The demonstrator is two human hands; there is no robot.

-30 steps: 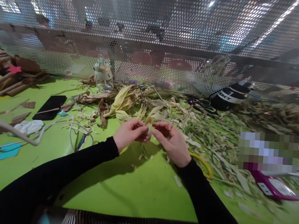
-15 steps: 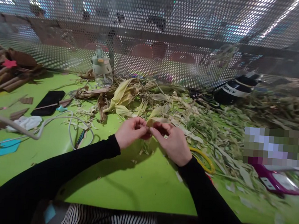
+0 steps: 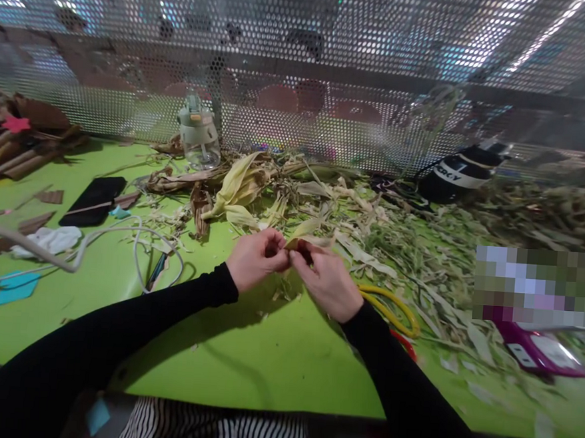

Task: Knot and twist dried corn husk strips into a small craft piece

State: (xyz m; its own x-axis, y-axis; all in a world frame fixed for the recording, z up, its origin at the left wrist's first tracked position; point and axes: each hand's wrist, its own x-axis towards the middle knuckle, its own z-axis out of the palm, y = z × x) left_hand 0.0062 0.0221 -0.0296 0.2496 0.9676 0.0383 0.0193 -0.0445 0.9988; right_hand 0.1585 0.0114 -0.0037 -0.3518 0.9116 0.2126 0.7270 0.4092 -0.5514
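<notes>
My left hand point(image 3: 255, 261) and my right hand point(image 3: 326, 279) meet above the green table point(image 3: 243, 356), both in black sleeves. Their fingertips pinch a small folded strip of dry corn husk point(image 3: 297, 241) between them. The husk piece is pale yellow with a brownish part at the pinch. Right behind the hands lies a heap of loose corn husks point(image 3: 244, 189) and shredded leaves.
A clear water bottle point(image 3: 198, 134) stands by the perforated metal screen point(image 3: 302, 79). A black phone point(image 3: 93, 200), white cable point(image 3: 95, 245) and blue paper cutout point(image 3: 1, 291) lie at left. A yellow ring point(image 3: 397, 306) and a magenta tool point(image 3: 534, 349) sit at right among scraps.
The hands have drawn closer together and a little toward the far side, folding the husk piece down between the fingertips. The view has shifted slightly.
</notes>
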